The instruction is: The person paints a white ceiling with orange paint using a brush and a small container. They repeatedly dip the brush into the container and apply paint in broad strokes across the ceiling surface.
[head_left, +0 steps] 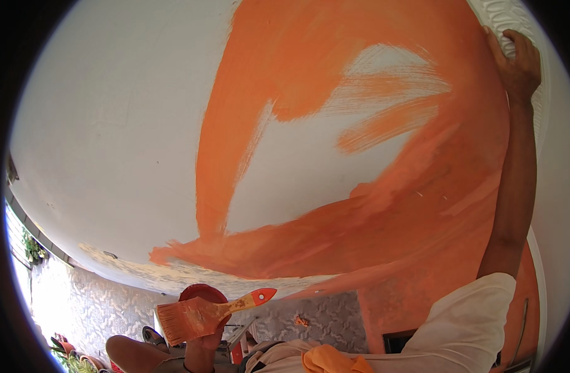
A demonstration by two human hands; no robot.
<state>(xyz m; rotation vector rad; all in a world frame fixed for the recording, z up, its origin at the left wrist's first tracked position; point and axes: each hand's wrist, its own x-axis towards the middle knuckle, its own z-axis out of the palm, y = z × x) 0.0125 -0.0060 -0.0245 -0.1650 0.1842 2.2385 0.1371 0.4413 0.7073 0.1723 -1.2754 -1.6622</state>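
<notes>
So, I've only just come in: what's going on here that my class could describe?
A person is by a white wall partly covered in orange paint, with pale patches showing between the strokes. The left hand is just below a wide, paint-coated brush and a red container; how its fingers grip them is hidden. The right hand is raised at the patterned white moulding, with no brush in it.

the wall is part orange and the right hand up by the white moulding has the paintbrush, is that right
Not quite: the paintbrush is not in the right hand. The head view shows it low down, by the left hand. The rest holds: the wall is part orange, and the right hand is up by the white moulding.
</notes>
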